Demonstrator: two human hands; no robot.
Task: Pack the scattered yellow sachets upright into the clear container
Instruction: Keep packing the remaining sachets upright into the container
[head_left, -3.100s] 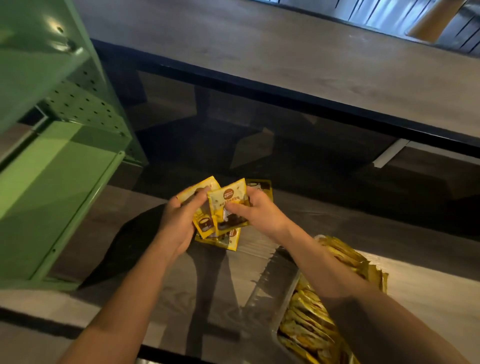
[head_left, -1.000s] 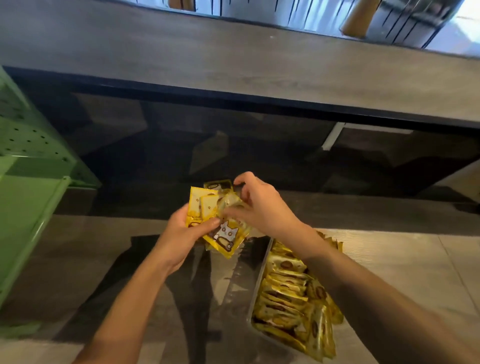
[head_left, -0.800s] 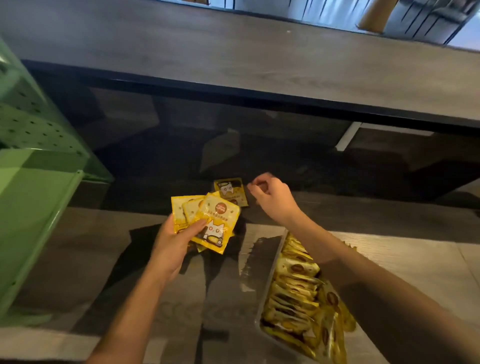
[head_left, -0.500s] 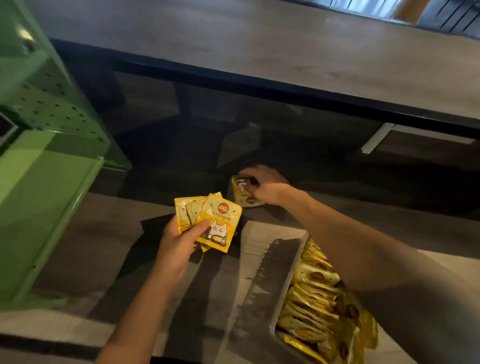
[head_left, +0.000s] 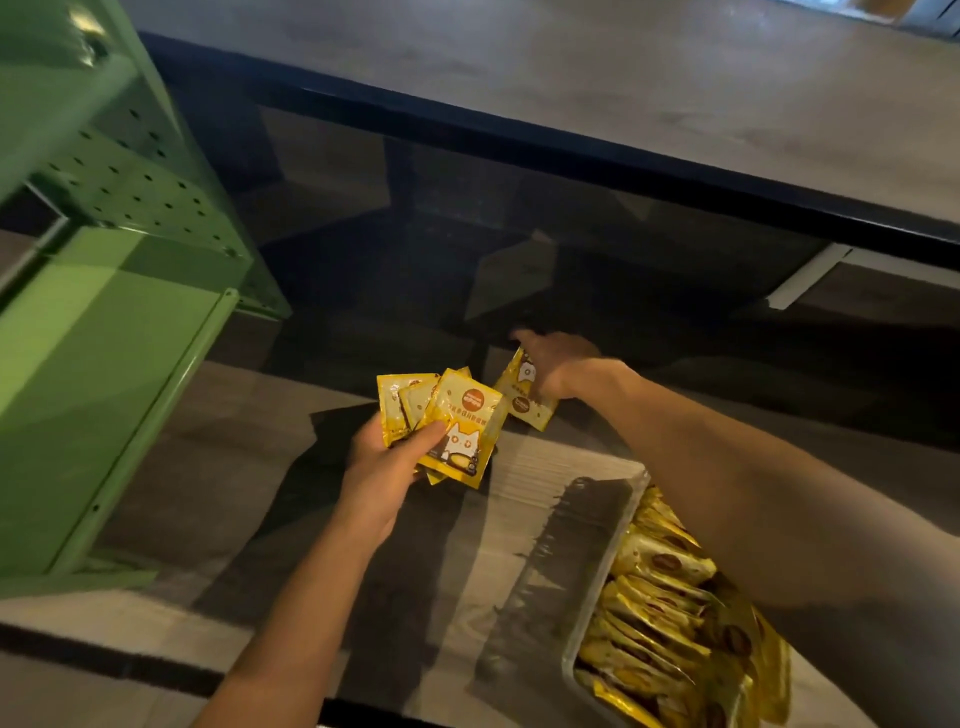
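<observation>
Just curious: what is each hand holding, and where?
Left hand grips a fan of sachets by their lower edges; right hand holds one sachet by its upper end.

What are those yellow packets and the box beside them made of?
The packets look like glossy printed plastic or foil film: they shine and crinkle. The box seems clear rigid plastic, since the floor shows through its wall. The shelf looks like green painted metal with punched holes.

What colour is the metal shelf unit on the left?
Light green, with a perforated side panel; the shelf unit shows best in the head view.
</observation>
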